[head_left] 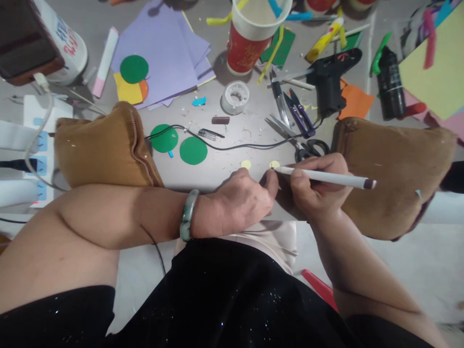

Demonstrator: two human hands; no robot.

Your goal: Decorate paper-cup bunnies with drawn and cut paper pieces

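My right hand (pixel 321 188) is closed around a white marker pen (pixel 326 177) with a dark brown end. Its tip touches a small yellow paper circle (pixel 275 165), where a dark mark shows. Curled on the table edge, my left hand (pixel 242 200) has a fingertip pressed at the lower edge of that same circle. Just above my left knuckles lies a second small yellow circle (pixel 246 165), with no mark visible on it. Two larger green paper circles (pixel 193 150) rest to the left. A brown marker cap (pixel 221 120) lies farther up the table.
Scissors (pixel 313 147) lie just beyond my right hand, near purple snips (pixel 300 113) and a black glue gun (pixel 328 82). Its cable (pixel 250 145) crosses the table. Brown cushions (pixel 97 147) flank both arms. A tape roll (pixel 235 97) and a red paper cup (pixel 246 48) stand behind.
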